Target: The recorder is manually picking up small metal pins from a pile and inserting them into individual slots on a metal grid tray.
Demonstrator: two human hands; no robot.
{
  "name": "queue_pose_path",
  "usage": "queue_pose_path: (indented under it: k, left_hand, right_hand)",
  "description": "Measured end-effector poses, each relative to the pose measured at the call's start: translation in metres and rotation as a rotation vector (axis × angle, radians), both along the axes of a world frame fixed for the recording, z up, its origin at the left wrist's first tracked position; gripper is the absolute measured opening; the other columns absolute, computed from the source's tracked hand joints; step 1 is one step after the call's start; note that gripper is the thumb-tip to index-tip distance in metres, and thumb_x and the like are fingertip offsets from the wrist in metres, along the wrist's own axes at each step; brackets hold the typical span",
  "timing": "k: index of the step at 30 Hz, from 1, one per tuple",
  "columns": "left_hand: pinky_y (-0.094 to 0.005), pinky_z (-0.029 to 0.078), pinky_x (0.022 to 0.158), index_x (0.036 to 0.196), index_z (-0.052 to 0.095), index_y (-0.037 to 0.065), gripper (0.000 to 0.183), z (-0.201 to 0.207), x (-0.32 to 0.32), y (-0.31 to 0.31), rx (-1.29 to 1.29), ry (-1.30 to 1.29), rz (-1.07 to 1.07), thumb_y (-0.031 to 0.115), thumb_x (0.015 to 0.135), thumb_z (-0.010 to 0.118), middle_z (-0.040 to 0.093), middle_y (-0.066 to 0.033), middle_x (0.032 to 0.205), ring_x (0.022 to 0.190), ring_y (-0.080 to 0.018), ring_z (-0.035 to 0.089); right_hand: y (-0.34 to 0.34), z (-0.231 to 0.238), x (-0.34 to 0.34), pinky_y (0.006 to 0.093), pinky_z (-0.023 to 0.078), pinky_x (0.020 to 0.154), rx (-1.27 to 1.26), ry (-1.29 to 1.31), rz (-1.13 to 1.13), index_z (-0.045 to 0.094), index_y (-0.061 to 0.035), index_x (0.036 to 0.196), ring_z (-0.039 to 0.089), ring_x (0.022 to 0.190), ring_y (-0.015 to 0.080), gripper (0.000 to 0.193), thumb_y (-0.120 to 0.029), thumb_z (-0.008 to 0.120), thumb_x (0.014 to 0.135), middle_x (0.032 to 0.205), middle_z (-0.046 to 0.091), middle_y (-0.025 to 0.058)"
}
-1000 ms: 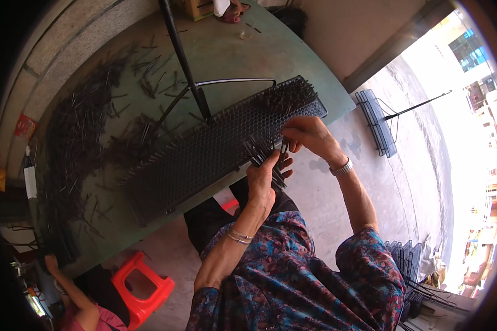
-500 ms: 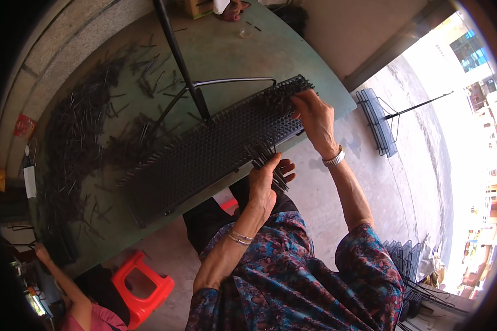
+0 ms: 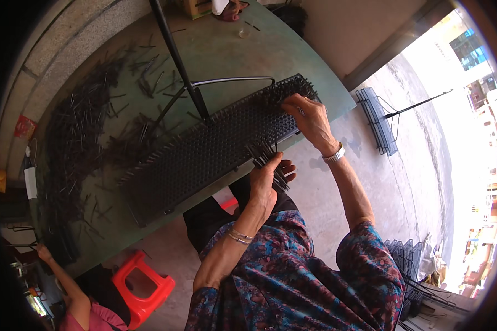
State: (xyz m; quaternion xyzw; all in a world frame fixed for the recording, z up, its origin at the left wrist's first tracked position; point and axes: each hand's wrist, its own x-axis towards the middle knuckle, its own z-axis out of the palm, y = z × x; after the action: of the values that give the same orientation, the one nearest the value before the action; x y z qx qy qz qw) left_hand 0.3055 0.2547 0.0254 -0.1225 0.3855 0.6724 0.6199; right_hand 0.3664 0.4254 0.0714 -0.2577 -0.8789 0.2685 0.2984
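A long black perforated panel (image 3: 204, 160), with rows of holes, lies slantwise along the table's near edge. Dark short strips (image 3: 292, 88) stand upright and crowded at its right end, and a thinner row lines its far side. My left hand (image 3: 264, 179) is closed around a bundle of thin dark strips (image 3: 261, 157) just over the panel's near edge. At the right end, my right hand (image 3: 313, 124) has its thumb and fingers pinched together low over the holes, beside the standing strips. Whatever it pinches is hidden.
A black pole (image 3: 174, 55) with curved braces joins the panel's far side. Loose dark strips (image 3: 77, 132) lie heaped on the green table (image 3: 232, 49). A red stool (image 3: 143, 287) and a co-worker's arm (image 3: 66, 281) are at lower left; a framed long-handled tool (image 3: 376, 121) stands right.
My right hand has shifted slightly left and down along the panel, away from the crowded strips at its end. My left hand with the bundle has barely moved.
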Motion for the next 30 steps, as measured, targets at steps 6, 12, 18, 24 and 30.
queue_pose_path:
  k: [6, 12, 18, 24, 30]
  left_hand:
    - [-0.0361, 0.056, 0.064, 0.090, 0.064, 0.006, 0.013, 0.004, 0.001, 0.001, -0.022, 0.048, -0.002, 0.017, 0.088, 0.070, 0.067, -0.0089, 0.079, 0.070, -0.0208, 0.066]
    - [-0.0344, 0.055, 0.057, 0.089, 0.063, 0.006, 0.017, 0.003, 0.001, 0.001, -0.001, 0.095, -0.010, 0.020, 0.086, 0.072, 0.064, -0.0064, 0.073, 0.063, -0.0175, 0.063]
    - [-0.0320, 0.053, 0.052, 0.095, 0.062, 0.007, 0.021, 0.012, 0.004, -0.002, 0.026, 0.105, 0.021, 0.025, 0.089, 0.070, 0.058, -0.0027, 0.068, 0.055, -0.0143, 0.057]
    - [-0.0313, 0.051, 0.051, 0.103, 0.064, 0.005, 0.026, 0.012, 0.001, -0.003, 0.047, 0.122, -0.011, 0.027, 0.090, 0.069, 0.057, -0.0017, 0.068, 0.055, -0.0129, 0.054]
    - [-0.0298, 0.049, 0.052, 0.107, 0.064, 0.004, 0.031, 0.013, -0.007, -0.007, 0.047, 0.184, -0.080, 0.030, 0.089, 0.070, 0.062, -0.0052, 0.072, 0.057, -0.0140, 0.058]
  right_hand:
    - [-0.005, 0.001, -0.005, 0.0370, 0.042, 0.075, 0.434, -0.095, -0.201, 0.071, -0.0137, 0.096, 0.053, 0.087, 0.0236, 0.013, -0.020, 0.069, 0.085, 0.091, 0.059, 0.0025]
    - [-0.005, 0.003, -0.002, 0.0367, 0.043, 0.075, 0.488, -0.095, -0.162, 0.072, -0.0160, 0.099, 0.053, 0.088, 0.0234, 0.016, -0.022, 0.070, 0.084, 0.096, 0.059, 0.0033]
    - [-0.007, -0.004, -0.001, 0.0367, 0.043, 0.076, 0.478, -0.097, -0.109, 0.072, -0.0175, 0.103, 0.054, 0.090, 0.0232, 0.019, -0.020, 0.071, 0.083, 0.099, 0.058, 0.0043]
    - [-0.016, -0.005, -0.007, 0.0371, 0.044, 0.076, 0.493, -0.113, -0.194, 0.070, -0.0124, 0.111, 0.055, 0.090, 0.0244, 0.026, -0.021, 0.068, 0.086, 0.097, 0.059, 0.0057]
    - [-0.029, 0.010, 0.014, 0.0328, 0.048, 0.064, -0.182, -0.194, 0.050, 0.069, -0.0023, 0.106, 0.060, 0.070, 0.0197, 0.024, -0.022, 0.062, 0.093, 0.080, 0.064, 0.0089]
